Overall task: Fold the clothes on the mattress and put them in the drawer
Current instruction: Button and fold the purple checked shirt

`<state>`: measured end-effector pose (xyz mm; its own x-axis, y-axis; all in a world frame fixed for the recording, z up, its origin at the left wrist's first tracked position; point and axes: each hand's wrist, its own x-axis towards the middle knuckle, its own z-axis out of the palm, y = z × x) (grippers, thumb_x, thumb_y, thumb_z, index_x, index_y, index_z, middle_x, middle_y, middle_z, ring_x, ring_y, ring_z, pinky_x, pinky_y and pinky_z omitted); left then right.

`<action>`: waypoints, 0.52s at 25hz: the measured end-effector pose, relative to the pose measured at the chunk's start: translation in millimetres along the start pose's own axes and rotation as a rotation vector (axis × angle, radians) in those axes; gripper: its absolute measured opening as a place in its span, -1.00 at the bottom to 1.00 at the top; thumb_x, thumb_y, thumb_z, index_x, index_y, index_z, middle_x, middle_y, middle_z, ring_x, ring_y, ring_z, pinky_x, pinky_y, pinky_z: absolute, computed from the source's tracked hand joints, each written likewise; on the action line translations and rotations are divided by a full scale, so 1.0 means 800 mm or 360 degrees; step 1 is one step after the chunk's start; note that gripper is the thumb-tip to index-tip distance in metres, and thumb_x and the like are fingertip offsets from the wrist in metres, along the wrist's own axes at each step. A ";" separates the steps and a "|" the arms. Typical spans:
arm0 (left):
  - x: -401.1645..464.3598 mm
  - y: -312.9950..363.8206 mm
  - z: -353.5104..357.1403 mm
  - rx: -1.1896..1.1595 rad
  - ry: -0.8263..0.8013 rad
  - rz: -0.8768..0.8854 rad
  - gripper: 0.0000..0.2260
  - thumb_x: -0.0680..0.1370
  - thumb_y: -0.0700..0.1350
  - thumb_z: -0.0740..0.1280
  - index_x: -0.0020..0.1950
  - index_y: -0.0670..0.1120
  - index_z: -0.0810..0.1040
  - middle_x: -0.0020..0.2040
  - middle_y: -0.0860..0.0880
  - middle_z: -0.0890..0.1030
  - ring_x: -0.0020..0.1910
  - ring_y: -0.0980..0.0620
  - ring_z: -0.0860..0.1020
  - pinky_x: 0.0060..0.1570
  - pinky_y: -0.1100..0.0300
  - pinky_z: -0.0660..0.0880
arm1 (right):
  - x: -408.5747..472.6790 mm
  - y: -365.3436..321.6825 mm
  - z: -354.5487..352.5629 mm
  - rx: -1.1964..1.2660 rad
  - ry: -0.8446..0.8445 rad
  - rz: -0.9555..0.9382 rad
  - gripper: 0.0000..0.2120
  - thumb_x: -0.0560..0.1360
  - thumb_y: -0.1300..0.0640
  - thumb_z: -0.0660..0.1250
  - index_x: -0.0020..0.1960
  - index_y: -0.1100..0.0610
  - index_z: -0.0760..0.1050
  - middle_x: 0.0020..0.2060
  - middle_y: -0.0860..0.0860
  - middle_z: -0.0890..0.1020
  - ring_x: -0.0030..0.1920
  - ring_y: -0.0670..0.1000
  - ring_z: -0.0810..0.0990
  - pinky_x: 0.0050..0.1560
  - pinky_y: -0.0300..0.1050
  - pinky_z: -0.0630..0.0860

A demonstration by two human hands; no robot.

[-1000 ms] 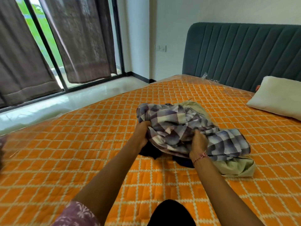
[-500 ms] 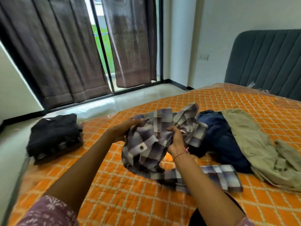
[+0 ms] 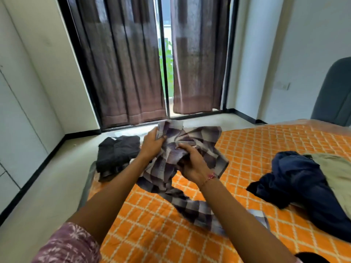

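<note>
A grey and purple checked shirt (image 3: 199,141) is bunched up and lifted above the orange quilted mattress (image 3: 256,149). My left hand (image 3: 152,144) grips its upper left part near the collar. My right hand (image 3: 191,163) holds the bunched cloth in the middle. One sleeve trails down onto the mattress toward me. A dark blue garment (image 3: 296,179) lies crumpled at the right, partly over a khaki garment (image 3: 336,173). A folded black stack of clothes (image 3: 117,152) sits at the mattress's left corner. No drawer is in sight.
Brown curtains (image 3: 123,63) hang over a tall window straight ahead. A white wardrobe wall (image 3: 22,111) stands at the left, with pale floor between it and the bed. The grey headboard (image 3: 334,95) is at the far right.
My view has swung left toward the window. Both hands carried the checked shirt up and left, away from the blue and khaki garments, which it covered a second ago.
</note>
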<state>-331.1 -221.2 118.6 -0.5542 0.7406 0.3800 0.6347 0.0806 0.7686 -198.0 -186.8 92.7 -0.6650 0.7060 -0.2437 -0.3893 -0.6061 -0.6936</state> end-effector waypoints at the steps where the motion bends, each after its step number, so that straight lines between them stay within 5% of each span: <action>1: 0.008 0.001 -0.014 -0.0014 0.0059 -0.0002 -0.77 0.54 -0.20 0.29 0.16 -0.26 0.55 0.07 -0.26 0.60 0.07 -0.18 0.55 -0.02 0.06 0.41 | -0.004 -0.001 0.009 -0.0192 0.0042 0.0067 -0.74 0.59 0.11 0.18 -0.22 0.13 0.53 -0.46 0.02 0.62 -0.47 -0.01 0.60 -0.42 -0.22 0.52; 3: 0.024 0.007 -0.029 -0.0009 0.0038 0.0057 -0.81 0.60 -0.21 0.22 0.10 -0.28 0.56 0.02 -0.28 0.61 0.02 -0.24 0.55 -0.07 0.05 0.39 | -0.011 -0.009 0.013 -0.0794 0.0161 0.0028 -0.73 0.58 0.03 0.20 -0.23 0.12 0.49 -0.46 0.05 0.57 -0.46 0.05 0.56 -0.42 -0.20 0.43; 6: 0.036 0.026 -0.037 0.0025 -0.0107 0.0257 -0.76 0.64 -0.19 0.16 0.00 -0.27 0.58 -0.06 -0.20 0.62 -0.09 -0.10 0.54 -0.09 0.02 0.42 | -0.010 -0.038 -0.005 -0.2390 0.0485 -0.0594 -0.69 0.54 -0.03 0.20 0.02 0.17 0.57 -0.05 0.19 0.63 -0.02 0.22 0.60 -0.18 -0.08 0.41; 9: 0.044 0.054 -0.046 -0.0317 -0.0129 0.0188 -0.77 0.65 -0.21 0.14 0.12 -0.23 0.57 -0.03 -0.10 0.60 -0.07 0.01 0.52 -0.03 0.12 0.45 | 0.000 -0.090 -0.004 -0.2304 0.0746 -0.1342 -0.62 0.45 0.15 0.34 0.26 0.16 0.45 0.16 0.22 0.52 0.18 0.25 0.47 0.01 0.01 0.43; 11: 0.051 0.071 -0.054 -0.0738 -0.0244 0.0026 -0.79 0.64 -0.23 0.13 0.05 -0.14 0.57 -0.17 0.00 0.64 -0.20 0.11 0.56 -0.12 0.24 0.46 | 0.019 -0.113 0.004 -0.2298 0.0453 -0.1395 -0.35 0.43 0.10 0.43 0.45 0.05 0.25 0.34 0.16 0.37 0.30 0.16 0.36 0.18 0.06 0.37; 13: 0.053 0.082 -0.054 -0.0857 -0.0384 -0.0101 -0.80 0.64 -0.25 0.14 -0.05 -0.11 0.54 -0.33 0.05 0.61 -0.37 0.16 0.54 -0.27 0.27 0.47 | 0.033 -0.125 0.017 -0.1976 0.0192 -0.1264 -0.54 0.48 0.09 0.40 0.33 0.12 0.39 0.19 0.11 0.51 0.17 0.07 0.45 0.05 -0.10 0.38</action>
<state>-336.3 -213.4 207.0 -0.4043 0.8811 0.2454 0.2065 -0.1735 0.9630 -185.1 -112.8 165.0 -0.4634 0.7587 0.4580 0.2058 0.5948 -0.7771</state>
